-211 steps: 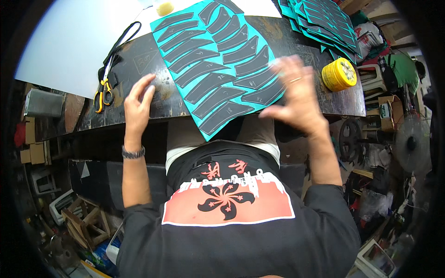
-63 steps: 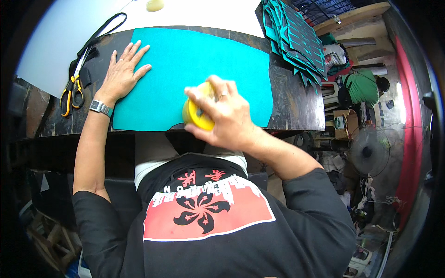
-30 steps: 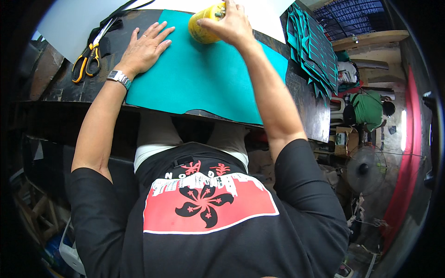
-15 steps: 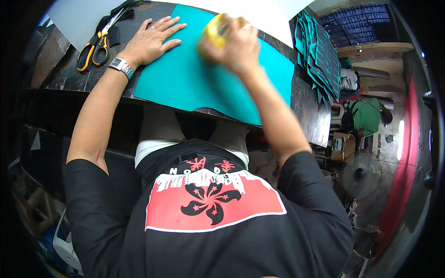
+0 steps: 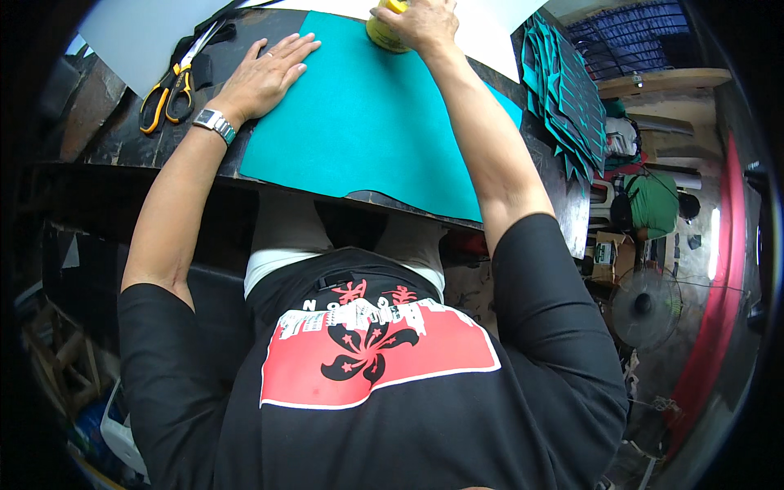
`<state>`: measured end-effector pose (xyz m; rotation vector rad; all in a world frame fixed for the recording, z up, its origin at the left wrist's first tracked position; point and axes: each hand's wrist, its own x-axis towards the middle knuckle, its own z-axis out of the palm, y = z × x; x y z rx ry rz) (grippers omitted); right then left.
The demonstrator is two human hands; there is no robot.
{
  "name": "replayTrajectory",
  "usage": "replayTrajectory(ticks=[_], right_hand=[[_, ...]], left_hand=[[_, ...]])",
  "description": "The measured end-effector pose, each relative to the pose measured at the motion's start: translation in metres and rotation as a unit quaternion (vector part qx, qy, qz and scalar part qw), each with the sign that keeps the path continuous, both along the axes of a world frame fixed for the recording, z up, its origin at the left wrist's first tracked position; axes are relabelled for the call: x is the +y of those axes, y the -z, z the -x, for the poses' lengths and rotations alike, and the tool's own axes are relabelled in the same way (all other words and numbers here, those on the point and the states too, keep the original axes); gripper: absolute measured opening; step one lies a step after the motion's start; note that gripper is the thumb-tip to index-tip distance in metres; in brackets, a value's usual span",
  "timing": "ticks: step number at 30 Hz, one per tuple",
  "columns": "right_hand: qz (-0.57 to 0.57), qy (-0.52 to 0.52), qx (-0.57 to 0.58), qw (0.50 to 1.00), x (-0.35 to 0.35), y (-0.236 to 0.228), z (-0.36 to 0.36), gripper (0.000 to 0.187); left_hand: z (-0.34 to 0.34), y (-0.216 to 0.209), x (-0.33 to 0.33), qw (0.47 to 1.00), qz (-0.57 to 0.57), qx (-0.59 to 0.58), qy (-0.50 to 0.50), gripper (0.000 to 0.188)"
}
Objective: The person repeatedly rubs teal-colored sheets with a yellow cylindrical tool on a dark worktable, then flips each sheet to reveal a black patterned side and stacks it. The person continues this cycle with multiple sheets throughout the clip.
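Observation:
A teal sheet [image 5: 359, 131], smooth and cut to a shape with curved edges, lies flat on the dark table. At its left edge my left hand [image 5: 265, 77] rests open, fingers stretched onto the sheet. My right hand [image 5: 426, 24] is closed around a round yellow can [image 5: 385, 37] at the sheet's far side; its top is partly cut off by the picture's edge. Orange-and-black handled scissors [image 5: 173, 94] lie to the left of my left hand, blades pointing away, beside some black strips.
White sheet material [image 5: 482, 28] covers the far part of the table [image 5: 122, 139]. A stack of teal-edged dark pieces [image 5: 563, 90] sits at the table's right end. Beyond it are a standing fan [image 5: 645, 306], a cardboard box [image 5: 611, 253] and a person in green [image 5: 653, 204].
My right hand has carried the yellow can away from me, from the sheet's upper middle to its far edge. My left hand stays on the sheet's left edge.

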<state>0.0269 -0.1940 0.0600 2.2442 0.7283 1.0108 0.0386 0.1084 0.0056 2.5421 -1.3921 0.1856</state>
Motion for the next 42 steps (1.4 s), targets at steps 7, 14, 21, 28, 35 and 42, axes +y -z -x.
replayTrajectory(ticks=[7, 14, 21, 28, 35, 42], right_hand=[[-0.362, 0.101, 0.086, 0.923, 0.133, -0.014, 0.137, 0.077], [-0.423, 0.011, 0.225, 0.878, 0.180, -0.044, 0.190, 0.084], [-0.463, 0.307, 0.087, 0.827, 0.051, -0.046, 0.077, 0.070], [-0.462, 0.161, 0.148, 0.860, 0.107, -0.034, 0.181, 0.076], [-0.409, 0.337, 0.065, 0.845, 0.049, -0.049, 0.348, 0.071], [-0.422, 0.310, 0.080, 0.848, 0.076, -0.051, 0.322, 0.074]], left_hand=[[-0.002, 0.000, 0.001, 0.999, 0.016, -0.025, 0.013, 0.050], [-0.004, -0.008, 0.003, 0.999, 0.001, -0.021, 0.036, 0.053], [0.007, -0.025, -0.001, 1.000, -0.010, 0.020, 0.002, 0.053], [0.007, -0.026, -0.002, 0.999, -0.024, 0.035, -0.003, 0.053], [-0.019, -0.013, 0.010, 0.997, -0.035, -0.002, 0.073, 0.057], [-0.033, 0.015, 0.014, 0.992, -0.003, -0.084, 0.089, 0.062]])
